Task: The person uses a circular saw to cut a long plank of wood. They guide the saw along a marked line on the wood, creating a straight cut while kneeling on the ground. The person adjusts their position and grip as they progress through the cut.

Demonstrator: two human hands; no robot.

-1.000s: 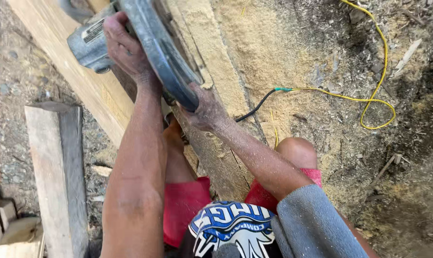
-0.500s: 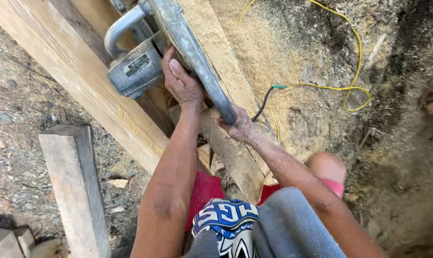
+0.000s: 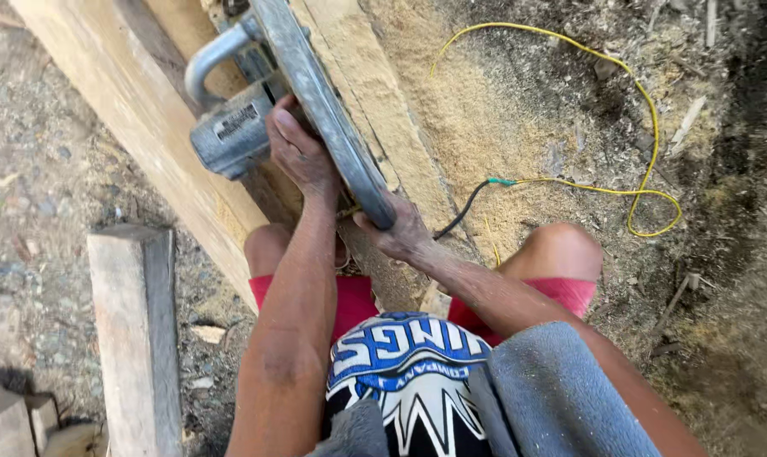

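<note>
A grey metal circular saw [image 3: 256, 118] rests on a long wooden beam [image 3: 146, 127] that runs diagonally across the ground. My left hand [image 3: 299, 152] grips the saw's body beside the motor housing. My right hand [image 3: 396, 233] holds the near end of the saw's curved blade guard [image 3: 324, 110]. Both knees flank the beam, in red shorts. A black cord [image 3: 459, 211] leaves the saw and joins a yellow cable [image 3: 646, 169].
Sawdust [image 3: 468, 110] covers the beam's right side and the soil. A short timber block [image 3: 134, 330] lies at lower left, with smaller offcuts [image 3: 11, 419] in the corner. Gravel lies to the left, dark soil to the right.
The view has shifted so the saw and hands sit lower and further right in frame. Both hands keep their hold on the saw throughout.
</note>
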